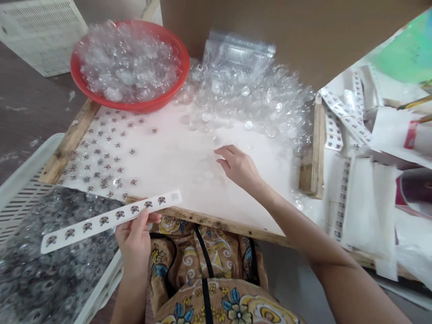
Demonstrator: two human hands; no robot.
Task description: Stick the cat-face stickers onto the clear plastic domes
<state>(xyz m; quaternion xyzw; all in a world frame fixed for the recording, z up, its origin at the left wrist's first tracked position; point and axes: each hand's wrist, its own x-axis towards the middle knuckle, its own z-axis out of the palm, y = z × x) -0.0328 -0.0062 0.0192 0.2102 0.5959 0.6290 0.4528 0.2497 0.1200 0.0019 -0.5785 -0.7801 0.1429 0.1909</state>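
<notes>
A white strip of small animal-face stickers (104, 220) is pinched between the thumb and fingers of my left hand (137, 231), over the table's front left edge. The strip's right end has a blank spot. My right hand (238, 166) hovers over the middle of the white tabletop (162, 157), thumb and forefinger apart, with nothing visible between them. Clear round pieces (249, 125) are heaped beyond it. Many clear pieces bearing the printed face (134, 182) lie spread on the left part of the table.
A red basin (145, 106) full of clear pieces stands at the back left. A white crate (104, 274) of finished-looking pieces sits below left. Wooden rails (317, 148) edge the table. More sticker strips (344, 112) and papers lie right. A cardboard panel (286, 36) rises behind.
</notes>
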